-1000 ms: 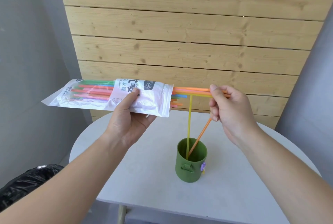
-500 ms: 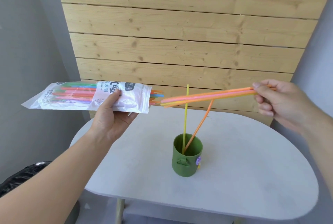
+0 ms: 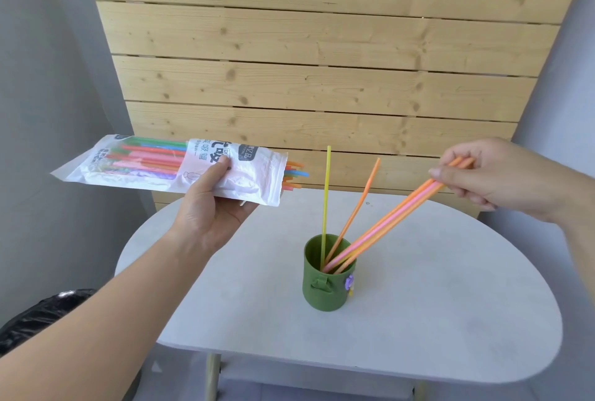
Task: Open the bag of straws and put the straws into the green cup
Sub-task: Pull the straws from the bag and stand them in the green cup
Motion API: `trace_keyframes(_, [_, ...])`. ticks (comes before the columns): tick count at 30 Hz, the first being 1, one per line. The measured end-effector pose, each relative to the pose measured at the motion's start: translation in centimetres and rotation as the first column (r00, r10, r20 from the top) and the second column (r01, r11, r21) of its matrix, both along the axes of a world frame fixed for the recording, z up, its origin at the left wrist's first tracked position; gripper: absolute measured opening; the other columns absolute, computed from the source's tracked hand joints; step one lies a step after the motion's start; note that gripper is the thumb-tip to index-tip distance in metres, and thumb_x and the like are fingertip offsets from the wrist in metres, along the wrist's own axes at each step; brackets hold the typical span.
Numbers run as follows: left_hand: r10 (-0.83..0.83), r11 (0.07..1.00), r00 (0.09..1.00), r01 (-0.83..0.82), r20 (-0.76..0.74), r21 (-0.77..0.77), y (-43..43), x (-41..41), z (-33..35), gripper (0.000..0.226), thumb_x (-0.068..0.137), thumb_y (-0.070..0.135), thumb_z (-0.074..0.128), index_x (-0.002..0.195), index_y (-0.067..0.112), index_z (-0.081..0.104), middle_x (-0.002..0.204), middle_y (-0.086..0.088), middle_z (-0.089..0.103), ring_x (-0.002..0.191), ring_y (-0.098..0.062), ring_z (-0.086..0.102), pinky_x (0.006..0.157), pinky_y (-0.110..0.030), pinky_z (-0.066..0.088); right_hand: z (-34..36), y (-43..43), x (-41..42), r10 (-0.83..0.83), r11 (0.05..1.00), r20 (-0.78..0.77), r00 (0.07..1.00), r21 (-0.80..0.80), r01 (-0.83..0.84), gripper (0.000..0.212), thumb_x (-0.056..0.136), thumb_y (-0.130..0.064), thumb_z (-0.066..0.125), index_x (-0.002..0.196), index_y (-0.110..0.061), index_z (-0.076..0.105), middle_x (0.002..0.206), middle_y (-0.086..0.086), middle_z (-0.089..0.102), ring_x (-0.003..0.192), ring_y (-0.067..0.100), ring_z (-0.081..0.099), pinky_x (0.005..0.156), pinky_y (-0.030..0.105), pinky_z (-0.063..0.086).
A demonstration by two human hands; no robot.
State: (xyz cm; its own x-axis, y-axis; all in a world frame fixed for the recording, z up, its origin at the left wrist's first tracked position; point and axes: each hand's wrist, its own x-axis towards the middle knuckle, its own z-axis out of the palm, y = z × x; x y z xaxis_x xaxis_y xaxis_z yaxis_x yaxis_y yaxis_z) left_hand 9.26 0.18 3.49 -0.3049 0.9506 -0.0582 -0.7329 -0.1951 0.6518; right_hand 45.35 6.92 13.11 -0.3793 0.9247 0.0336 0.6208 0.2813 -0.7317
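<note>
My left hand (image 3: 212,207) holds the clear and white bag of straws (image 3: 161,168) level above the table's left side; coloured straw ends stick out of its open right end. The green cup (image 3: 325,284) stands on the table with a yellow straw (image 3: 325,204) and an orange straw (image 3: 357,207) leaning inside it. My right hand (image 3: 492,178) pinches the top ends of a small bunch of orange and pink straws (image 3: 396,210), tilted down to the left, with their lower ends inside the cup.
The white oval table (image 3: 450,304) stands against a wooden slat panel (image 3: 322,62). A black bin bag (image 3: 38,313) sits on the floor at the lower left. Grey walls rise on both sides.
My right hand pulled the bunch of straws fully out of the bag, then swung it down so its lower ends went into the cup. The bag stayed in my left hand.
</note>
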Motion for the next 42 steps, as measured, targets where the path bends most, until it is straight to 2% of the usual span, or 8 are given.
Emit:
trace_keyframes(11, [-0.031, 1.000, 1.000, 0.031, 0.003, 0.003, -0.5, 0.6, 0.3, 0.019, 0.103, 0.018, 0.063, 0.120, 0.010, 0.070, 0.139, -0.014, 0.071, 0.131, -0.031, 0.068, 0.114, -0.059, 0.048, -2.4, 1.1, -8.8, 0.002, 0.983, -0.063, 0.998, 0.185, 0.010, 0.021, 0.087, -0.037, 0.075, 0.096, -0.026, 0.060, 0.082, 0.006, 0.075, 0.073, 0.021, 0.076, 0.070, 0.043, 0.062])
trace_keyframes(15, [-0.028, 1.000, 1.000, 0.028, -0.003, 0.007, -0.7, 0.5, 0.4, 0.021, 0.103, 0.018, 0.064, 0.122, 0.011, 0.069, 0.138, -0.014, 0.072, 0.130, -0.031, 0.069, 0.114, -0.060, 0.048, -3.5, 1.3, -10.5, -0.053, 0.976, 0.000, 0.999, 0.211, 0.052, 0.044, 0.089, -0.044, 0.071, 0.126, -0.028, 0.052, 0.084, 0.002, 0.070, 0.061, 0.019, 0.066, 0.049, 0.029, 0.047])
trace_keyframes(18, [-0.039, 0.999, 0.999, 0.039, 0.013, 0.013, -0.8, 0.1, 0.5, 0.022, 0.102, 0.018, 0.064, 0.123, 0.010, 0.069, 0.140, -0.014, 0.071, 0.131, -0.031, 0.068, 0.116, -0.060, 0.046, -3.8, 1.1, -11.2, -0.085, 0.935, 0.043, 0.996, 0.349, 0.064, 0.064, 0.090, -0.044, 0.070, 0.145, -0.027, 0.043, 0.091, -0.005, 0.066, 0.070, 0.014, 0.063, 0.065, 0.029, 0.045])
trace_keyframes(22, [-0.042, 0.999, 0.999, 0.041, 0.014, 0.026, -1.0, 0.1, 0.8, 0.023, 0.103, 0.018, 0.064, 0.124, 0.011, 0.069, 0.140, -0.014, 0.071, 0.131, -0.031, 0.068, 0.115, -0.059, 0.047, -3.2, 0.4, -11.5, -0.204, 0.793, -0.007, 0.979, 0.585, 0.169, 0.051, 0.091, -0.043, 0.069, 0.136, -0.021, 0.056, 0.117, 0.003, 0.059, 0.096, 0.021, 0.056, 0.080, 0.033, 0.042])
trace_keyframes(25, [-0.051, 0.998, 0.998, 0.050, 0.028, 0.039, -1.0, 0.3, 1.0, 0.021, 0.103, 0.018, 0.064, 0.121, 0.010, 0.070, 0.139, -0.014, 0.071, 0.131, -0.032, 0.068, 0.116, -0.060, 0.047, -2.7, -1.2, -12.4, -0.184, 0.697, -0.126, 0.975, 0.682, 0.220, 0.030, 0.095, -0.042, 0.063, 0.112, -0.018, 0.065, 0.097, 0.000, 0.065, 0.081, 0.020, 0.059, 0.073, 0.036, 0.049])
trace_keyframes(29, [-0.071, 0.996, 0.997, 0.069, 0.038, 0.053, -1.1, 0.8, 1.4, 0.018, 0.103, 0.017, 0.063, 0.118, 0.009, 0.071, 0.138, -0.015, 0.072, 0.131, -0.033, 0.068, 0.116, -0.062, 0.045, -3.2, -3.3, -15.3, -0.091, 0.947, -0.175, 0.980, 0.289, 0.139, 0.038, 0.100, -0.057, 0.042, 0.101, -0.023, 0.060, 0.068, -0.002, 0.067, 0.062, 0.015, 0.061, 0.059, 0.031, 0.044])
trace_keyframes(33, [-0.079, 0.995, 0.997, 0.079, 0.001, 0.065, -1.5, 1.7, 1.7, 0.017, 0.104, 0.018, 0.061, 0.114, 0.010, 0.073, 0.128, -0.013, 0.077, 0.129, -0.030, 0.069, 0.113, -0.055, 0.050, -4.7, -3.7, -17.3, -0.159, 0.987, -0.411, 0.898, -0.075, 0.141, 0.039, 0.101, -0.055, 0.043, 0.102, -0.021, 0.062, 0.061, 0.001, 0.064, 0.039, 0.008, 0.046, 0.048, 0.027, 0.035])
trace_keyframes(42, [-0.042, 0.997, 0.999, 0.043, -0.019, 0.059, -1.5, 2.0, 2.2, 0.012, 0.104, 0.017, 0.061, 0.104, 0.013, 0.073, 0.108, -0.007, 0.081, 0.111, -0.027, 0.074, 0.102, -0.049, 0.059, -5.9, -3.5, -17.9, -0.187, 0.980, -0.641, 0.745, -0.066, 0.189, 0.024, 0.103, -0.034, 0.054, 0.086, -0.020, 0.063, 0.059, 0.003, 0.057, 0.036, 0.008, 0.041, 0.042, 0.026, 0.033])
